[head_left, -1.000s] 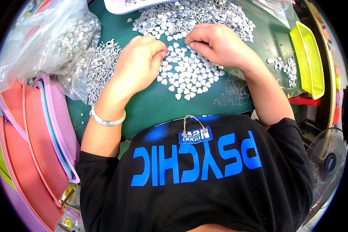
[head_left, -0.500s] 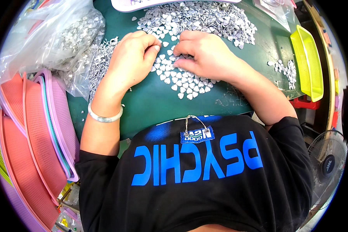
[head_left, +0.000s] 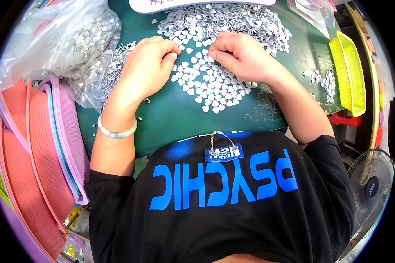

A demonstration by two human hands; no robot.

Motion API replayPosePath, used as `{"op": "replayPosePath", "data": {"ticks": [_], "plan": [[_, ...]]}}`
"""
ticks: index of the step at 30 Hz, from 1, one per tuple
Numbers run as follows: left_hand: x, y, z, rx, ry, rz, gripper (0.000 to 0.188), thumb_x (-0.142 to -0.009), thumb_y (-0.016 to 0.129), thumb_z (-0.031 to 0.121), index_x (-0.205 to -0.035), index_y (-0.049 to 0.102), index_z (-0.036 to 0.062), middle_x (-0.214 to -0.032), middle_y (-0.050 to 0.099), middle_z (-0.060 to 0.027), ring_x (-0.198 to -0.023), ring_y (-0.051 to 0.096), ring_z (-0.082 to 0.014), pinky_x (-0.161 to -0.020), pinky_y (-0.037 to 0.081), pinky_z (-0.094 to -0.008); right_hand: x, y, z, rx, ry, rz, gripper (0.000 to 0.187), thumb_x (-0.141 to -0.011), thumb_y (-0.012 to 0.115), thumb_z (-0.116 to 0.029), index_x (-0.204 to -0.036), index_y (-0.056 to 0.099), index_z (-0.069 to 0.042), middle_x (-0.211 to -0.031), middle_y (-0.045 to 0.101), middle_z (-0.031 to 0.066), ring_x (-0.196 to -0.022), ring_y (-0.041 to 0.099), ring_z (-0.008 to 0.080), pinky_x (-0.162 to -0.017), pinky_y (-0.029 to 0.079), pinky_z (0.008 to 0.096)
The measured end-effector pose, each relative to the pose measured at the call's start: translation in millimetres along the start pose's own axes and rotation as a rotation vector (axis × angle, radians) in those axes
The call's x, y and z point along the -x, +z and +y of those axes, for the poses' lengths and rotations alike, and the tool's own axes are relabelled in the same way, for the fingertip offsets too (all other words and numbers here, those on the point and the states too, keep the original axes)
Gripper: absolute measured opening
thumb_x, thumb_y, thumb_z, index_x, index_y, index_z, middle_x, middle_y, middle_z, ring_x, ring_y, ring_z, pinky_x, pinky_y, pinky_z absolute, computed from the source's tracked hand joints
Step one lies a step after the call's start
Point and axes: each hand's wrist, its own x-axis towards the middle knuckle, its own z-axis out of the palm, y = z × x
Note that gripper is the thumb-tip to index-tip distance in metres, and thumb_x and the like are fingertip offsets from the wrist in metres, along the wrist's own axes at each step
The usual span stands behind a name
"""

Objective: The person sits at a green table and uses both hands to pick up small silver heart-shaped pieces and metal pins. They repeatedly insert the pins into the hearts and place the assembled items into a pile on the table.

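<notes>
Small silver heart-shaped pieces lie scattered in a loose layer on the green table, between and below my hands. A dense heap of the same hearts rises just beyond them. At the left edge of the layer, my left hand is curled, thumb tip close to the index finger; anything held there is too small to make out. Over the upper right of the loose hearts, my right hand has its thumb and index finger pressed together in a pinch. Whatever is between them is hidden.
Left of my left hand sit a clear plastic bag of metal pieces and a pile of small silver parts. Pink perforated baskets stack at the left. A yellow-green basket stands right, beside a few hearts. A pale tray borders the far side.
My right hand has moved to the right, and its thumb and index finger, apart before, have come together. Some hearts under it have shifted right. My left hand has moved slightly left.
</notes>
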Motion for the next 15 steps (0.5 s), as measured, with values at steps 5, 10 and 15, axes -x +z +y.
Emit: {"op": "replayPosePath", "data": {"ticks": [5,10,15], "plan": [[-0.1,-0.7,-0.2,-0.010,0.006,-0.012,0.012,-0.084,0.059,0.008,-0.092,0.067,0.0022,-0.080,0.061,-0.0114,-0.082,0.059,-0.0291,-0.076,0.046,-0.0371,1.5,-6.4,6.9,-0.111,0.129,-0.028,0.015,-0.088,0.061,-0.010,-0.088,0.063,0.004,-0.076,0.056,0.0062,-0.072,0.054,0.0162,-0.067,0.044,0.0301],[-0.2,-0.8,0.2,-0.003,0.000,-0.018,0.013,-0.084,0.059,0.008,-0.093,0.066,0.0021,-0.079,0.061,-0.0110,-0.082,0.059,-0.0283,-0.076,0.046,-0.0363,4.5,-11.4,9.7,-0.156,0.226,-0.025,0.014,-0.089,0.063,-0.011,-0.088,0.065,0.003,-0.077,0.057,0.0025,-0.071,0.052,0.0098,-0.065,0.043,0.0269],[0.5,-0.1,-0.6,-0.003,0.002,-0.013,0.013,-0.084,0.059,0.008,-0.093,0.066,0.0021,-0.079,0.060,-0.0107,-0.081,0.059,-0.0278,-0.075,0.046,-0.0362,5.3,-12.9,12.0,-0.177,0.241,-0.023,0.013,-0.088,0.064,-0.010,-0.088,0.066,0.002,-0.078,0.058,0.0015,-0.072,0.052,0.0085,-0.065,0.043,0.0260]]}}
